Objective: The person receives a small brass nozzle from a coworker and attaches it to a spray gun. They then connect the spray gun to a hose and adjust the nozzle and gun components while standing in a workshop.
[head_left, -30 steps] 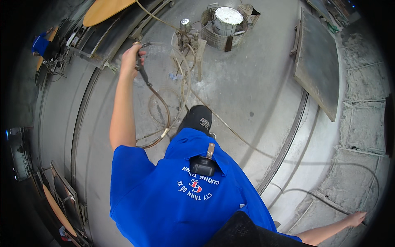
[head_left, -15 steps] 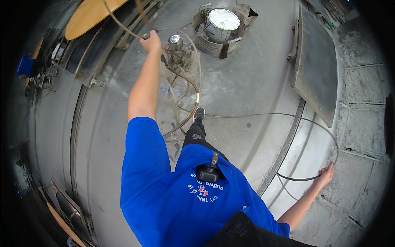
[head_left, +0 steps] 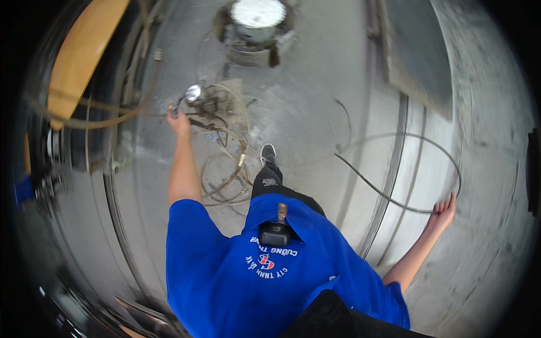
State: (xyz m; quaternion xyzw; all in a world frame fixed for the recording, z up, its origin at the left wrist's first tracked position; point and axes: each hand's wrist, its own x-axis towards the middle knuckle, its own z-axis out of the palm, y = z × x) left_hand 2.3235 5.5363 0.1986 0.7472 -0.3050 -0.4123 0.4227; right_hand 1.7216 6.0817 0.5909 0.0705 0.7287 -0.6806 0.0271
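My left hand (head_left: 179, 123), arm stretched out at the left, is closed around a tan hose (head_left: 127, 117) that swings out in a blurred loop. A small metallic piece shows at its fingertips, too smeared to name. Just right of it a pump with a silver dome (head_left: 194, 93) stands on the floor. More hoses (head_left: 209, 194) lie coiled below the pump. Far out to the right, my right hand (head_left: 444, 212) grips a thin dark hose (head_left: 389, 198). That hose bows up in a wide arc and also runs left to a visible end.
A white-topped bucket (head_left: 257, 28) sits inside a round tub (head_left: 251, 58) ahead. An upright dark panel (head_left: 420, 56) leans at the right. An orange-yellow board (head_left: 84, 56) is at the far left. Floor tracks (head_left: 389, 186) run along the right; my shoe (head_left: 267, 152) is near the hoses.
My left hand has drawn nearer, and its hose has swung leftward. My right hand has lifted slightly; the dark hose has shifted, with a free end now showing. My view has turned.
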